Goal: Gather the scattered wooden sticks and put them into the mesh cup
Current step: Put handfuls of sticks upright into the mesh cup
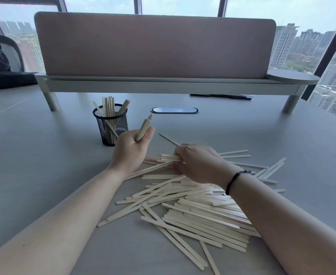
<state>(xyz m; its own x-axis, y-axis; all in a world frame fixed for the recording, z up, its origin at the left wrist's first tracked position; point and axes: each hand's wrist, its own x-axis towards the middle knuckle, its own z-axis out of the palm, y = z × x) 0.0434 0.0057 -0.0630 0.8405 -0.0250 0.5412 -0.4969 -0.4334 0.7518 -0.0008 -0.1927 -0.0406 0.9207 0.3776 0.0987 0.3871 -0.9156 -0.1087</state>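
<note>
A black mesh cup [111,128] stands on the grey table [44,155], with several wooden sticks upright inside it. Just right of the cup, my left hand [130,150] grips a small bundle of sticks [144,127] that points up and away. My right hand [198,163], with a black band on its wrist, pinches a few sticks [169,158] at the far edge of the pile. A wide heap of scattered wooden sticks [193,207] lies on the table under and in front of both hands.
A raised shelf with a pink divider panel [155,46] crosses the back of the table. An oval cable port [174,110] sits behind the pile, a dark pen [220,96] under the shelf, and a black bag [10,79] at far left.
</note>
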